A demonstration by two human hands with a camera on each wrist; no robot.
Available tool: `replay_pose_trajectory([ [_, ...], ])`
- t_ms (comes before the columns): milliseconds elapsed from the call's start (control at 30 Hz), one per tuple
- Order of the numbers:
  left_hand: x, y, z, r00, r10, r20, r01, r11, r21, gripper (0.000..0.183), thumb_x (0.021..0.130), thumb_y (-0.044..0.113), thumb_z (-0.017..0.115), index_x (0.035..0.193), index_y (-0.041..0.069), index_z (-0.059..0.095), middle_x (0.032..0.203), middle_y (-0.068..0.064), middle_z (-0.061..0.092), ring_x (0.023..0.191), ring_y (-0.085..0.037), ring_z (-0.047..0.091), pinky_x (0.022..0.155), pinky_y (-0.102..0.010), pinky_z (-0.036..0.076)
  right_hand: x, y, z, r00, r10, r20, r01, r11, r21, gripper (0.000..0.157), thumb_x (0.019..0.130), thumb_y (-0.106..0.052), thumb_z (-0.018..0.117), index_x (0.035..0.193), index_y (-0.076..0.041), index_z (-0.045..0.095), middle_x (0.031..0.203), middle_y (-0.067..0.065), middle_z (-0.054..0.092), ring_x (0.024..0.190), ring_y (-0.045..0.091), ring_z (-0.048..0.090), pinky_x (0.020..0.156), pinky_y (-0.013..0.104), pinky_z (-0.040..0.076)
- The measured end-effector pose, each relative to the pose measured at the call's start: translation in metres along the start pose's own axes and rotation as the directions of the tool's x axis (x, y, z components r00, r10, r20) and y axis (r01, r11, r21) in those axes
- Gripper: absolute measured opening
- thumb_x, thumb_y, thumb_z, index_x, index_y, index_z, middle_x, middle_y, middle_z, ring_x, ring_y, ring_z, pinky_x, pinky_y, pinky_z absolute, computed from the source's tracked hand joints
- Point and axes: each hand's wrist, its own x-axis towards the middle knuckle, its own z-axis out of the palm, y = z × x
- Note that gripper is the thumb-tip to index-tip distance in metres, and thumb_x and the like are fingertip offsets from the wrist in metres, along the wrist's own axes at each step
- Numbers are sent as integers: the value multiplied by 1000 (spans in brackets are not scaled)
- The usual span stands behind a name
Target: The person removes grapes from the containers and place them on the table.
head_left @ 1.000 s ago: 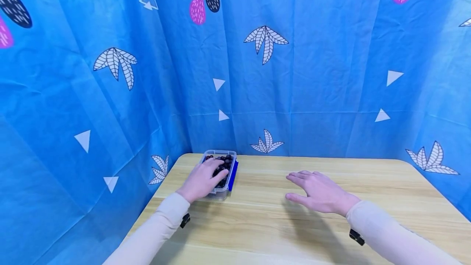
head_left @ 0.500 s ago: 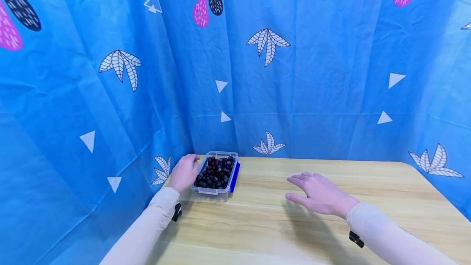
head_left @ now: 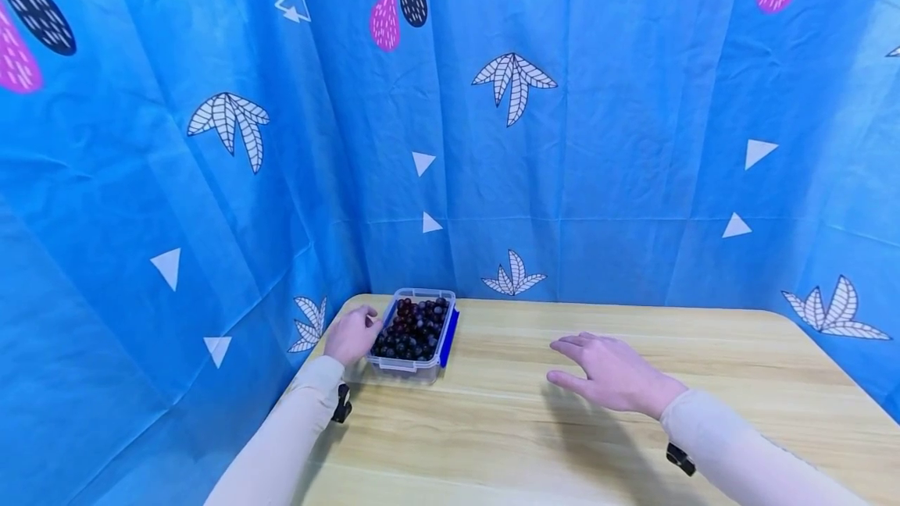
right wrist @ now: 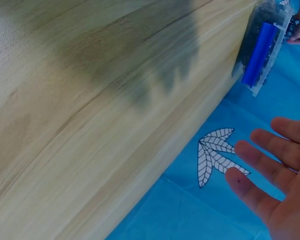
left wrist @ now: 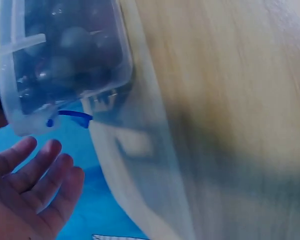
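Note:
A clear plastic box (head_left: 404, 375) with a blue side clip (head_left: 450, 338) stands at the table's far left corner, full of dark round grapes (head_left: 415, 330). My left hand (head_left: 351, 334) is at the box's left side, its thumb side near the rim. From the left wrist, several loosely bent fingers (left wrist: 42, 170) show apart from the box wall; the thumb is partly cut off beside a dark round thing. My right hand (head_left: 608, 372) hovers over the table to the right, fingers straight, thumb apart, holding nothing.
The pale wooden table (head_left: 506, 412) has rounded far corners. A blue patterned curtain (head_left: 612, 139) hangs close behind it and along its left side. A black strap device (head_left: 680, 457) sits on each wrist.
My left hand has moved left, from over the grapes to the box's left side, uncovering the grapes. Its fingers have since bent a little more. The right hand stays nearly still.

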Motion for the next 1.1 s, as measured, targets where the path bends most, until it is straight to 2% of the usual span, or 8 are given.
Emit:
replay_pose_trajectory([
  [133,0,-5,6,997,-48,57,49,999,-23,33,99,31,58,124,10,65,100,-6,71,74,-18,62,64,-38,47,2,-1,3,999,20,36,-21,1000,23,70,98,-68,43,136,-12,64,136,9,65,125,31,62,105,51,48],
  [267,0,-4,8,996,-60,65,63,997,-49,33,100,28,56,126,8,64,102,-9,72,75,-20,61,66,-38,47,7,-4,6,997,42,64,-45,998,47,75,96,-72,39,136,-14,64,136,7,64,126,30,61,105,49,48],
  [333,0,-3,10,995,-74,66,78,995,-59,32,100,27,55,124,7,63,97,-9,71,73,-21,60,65,-38,46,10,-7,9,996,48,74,-53,997,60,77,95,-74,38,137,-14,63,137,7,64,126,30,61,106,49,47],
  [500,0,-5,15,986,-142,91,151,984,-96,20,102,25,50,101,7,59,76,-7,58,61,-21,53,55,-35,41,22,-16,17,995,39,97,-49,994,97,77,96,-72,40,137,-12,62,138,8,63,126,31,61,106,49,47],
  [600,0,-6,19,980,-163,110,176,977,-120,24,104,27,48,89,9,53,69,-6,49,55,-21,50,51,-34,40,29,-20,22,993,42,109,-55,992,114,72,96,-68,45,137,-11,63,137,8,64,126,30,62,106,48,48],
  [733,1,-5,21,983,-146,109,158,980,-119,26,104,28,46,86,10,51,68,-5,48,56,-21,49,51,-34,38,41,-23,29,989,87,117,-101,987,123,63,97,-61,52,137,-13,63,137,5,64,128,28,60,107,46,47],
  [900,5,-3,24,991,-114,75,117,993,-28,26,104,27,43,86,10,52,70,-6,50,59,-22,48,54,-34,36,64,-27,37,987,138,78,-149,976,160,54,99,-49,59,137,-10,63,136,7,65,128,29,60,107,46,47],
  [1100,5,-2,28,992,-110,60,110,994,17,26,105,27,42,91,9,54,71,-7,54,59,-22,50,52,-35,37,92,-39,45,985,156,73,-168,965,201,54,99,-43,59,138,-6,60,137,13,63,129,33,58,109,48,45],
])
